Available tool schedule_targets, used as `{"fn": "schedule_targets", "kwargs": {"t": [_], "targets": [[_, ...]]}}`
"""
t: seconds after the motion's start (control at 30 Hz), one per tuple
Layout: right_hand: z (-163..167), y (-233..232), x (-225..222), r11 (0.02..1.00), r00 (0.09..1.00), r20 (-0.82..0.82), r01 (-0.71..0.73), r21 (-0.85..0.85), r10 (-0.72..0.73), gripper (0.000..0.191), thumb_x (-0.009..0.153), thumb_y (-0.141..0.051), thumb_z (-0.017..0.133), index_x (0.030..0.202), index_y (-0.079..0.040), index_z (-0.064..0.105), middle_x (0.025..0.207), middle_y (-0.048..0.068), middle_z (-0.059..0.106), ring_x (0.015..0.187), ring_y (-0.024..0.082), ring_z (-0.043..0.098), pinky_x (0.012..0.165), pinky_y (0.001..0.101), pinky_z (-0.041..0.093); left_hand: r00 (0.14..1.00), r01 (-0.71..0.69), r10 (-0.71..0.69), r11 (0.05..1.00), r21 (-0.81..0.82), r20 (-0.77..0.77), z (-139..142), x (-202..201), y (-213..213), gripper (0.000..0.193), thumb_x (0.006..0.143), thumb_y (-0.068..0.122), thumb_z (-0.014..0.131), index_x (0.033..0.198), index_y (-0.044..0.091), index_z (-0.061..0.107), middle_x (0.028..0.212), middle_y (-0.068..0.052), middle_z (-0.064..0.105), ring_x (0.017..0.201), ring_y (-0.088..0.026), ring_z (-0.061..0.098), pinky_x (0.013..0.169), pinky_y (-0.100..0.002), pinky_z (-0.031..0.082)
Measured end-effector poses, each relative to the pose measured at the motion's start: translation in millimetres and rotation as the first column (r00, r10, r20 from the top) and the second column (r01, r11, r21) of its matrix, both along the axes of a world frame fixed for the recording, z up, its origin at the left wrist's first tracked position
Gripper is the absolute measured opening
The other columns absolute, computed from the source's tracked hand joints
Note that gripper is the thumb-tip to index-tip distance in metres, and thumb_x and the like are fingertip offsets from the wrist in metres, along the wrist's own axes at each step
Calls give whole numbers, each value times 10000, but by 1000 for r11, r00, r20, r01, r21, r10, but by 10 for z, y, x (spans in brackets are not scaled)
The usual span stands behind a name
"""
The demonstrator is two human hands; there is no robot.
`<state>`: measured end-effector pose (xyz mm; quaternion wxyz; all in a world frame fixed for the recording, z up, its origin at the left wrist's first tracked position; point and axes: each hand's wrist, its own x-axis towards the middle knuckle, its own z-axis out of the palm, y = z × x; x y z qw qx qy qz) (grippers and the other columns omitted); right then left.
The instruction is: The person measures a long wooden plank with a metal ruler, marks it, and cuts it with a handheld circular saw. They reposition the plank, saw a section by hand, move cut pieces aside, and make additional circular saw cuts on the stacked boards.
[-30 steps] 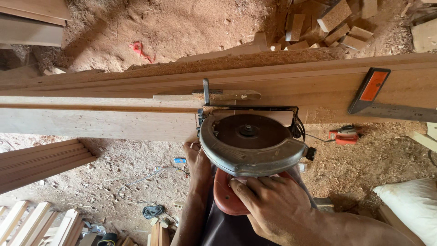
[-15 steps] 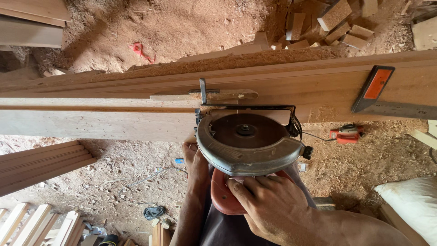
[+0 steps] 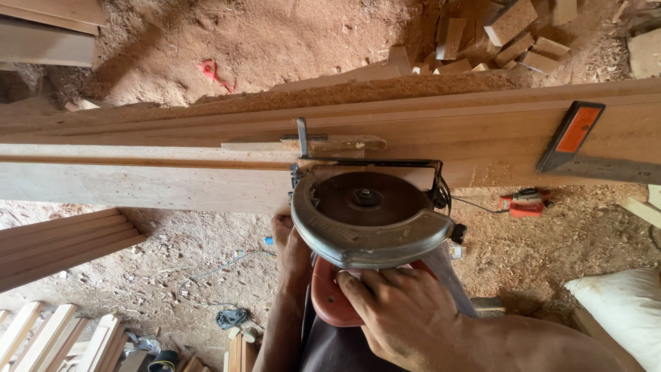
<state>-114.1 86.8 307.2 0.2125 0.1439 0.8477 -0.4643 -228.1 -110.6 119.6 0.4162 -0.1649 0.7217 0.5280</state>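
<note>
**Saw held at plank edge, both hands on it**

The red handle [image 3: 330, 303] of the saw [image 3: 368, 217] is gripped by the right hand [image 3: 406, 317], fingers wrapped tight over its top. The left hand [image 3: 292, 248] is set against the saw's left underside, fingers curled onto the body; how firmly it is closed can't be told, as it is partly hidden by the guard [image 3: 372, 244].

From the grip the saw lies straight ahead, away from the body, w/ its round blade housing between the hands and the plank [image 3: 172, 172]. The base plate's front edge [image 3: 368, 164] is pressed onto the plank's near edge. The plank's long axis runs left–right, so the saw is pointed square across it. The right hand is nearer the camera & behind the tool; the left is closer to the plank.

A small wood strip [image 3: 310, 143] w/ a metal clamp lever [image 3: 301, 136] is seen just beyond the plate. Further right on the plank, a square w/ an orange handle [image 3: 575, 134] is laid flat. Below, on the sawdust floor: a red tool [image 3: 527, 202], offcuts [image 3: 509, 31], slats [image 3: 62, 241], a white sack [image 3: 616, 306].
</note>
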Motion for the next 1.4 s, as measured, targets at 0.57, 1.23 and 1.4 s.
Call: {"fn": "schedule_targets", "kwargs": {"t": [0.57,1.23,1.4], "targets": [[-27,-113,-123,999,998,-53,35,33,-33,361,781,-154,683,1119,-29,652,898,142,758,796,283,760,734,428,594,995,35,-40,998,-52,-89,-154,-128,-178,729,827,370,829,1242,-113,474,1116,-166,665,953,-158,664,804,-258,582],[-10,-165,-335,999,997,-82,5,39,-2,504,800,-159,680,1285,-27,637,951,178,746,768,306,755,716,445,599,991,72,-75,997,-30,-113,165,-358,-42,668,888,385,773,1263,-109,524,1173,-143,600,1072,-177,638,890,-300,579],[-18,-181,-388,1000,998,-62,-12,-2,12,493,828,-161,672,1297,-15,629,958,194,747,782,312,759,746,454,599,998,16,-15,1000,25,-65,213,-403,0,695,869,396,773,1268,-100,495,1158,-183,610,1034,-201,657,845,-321,602]]}}
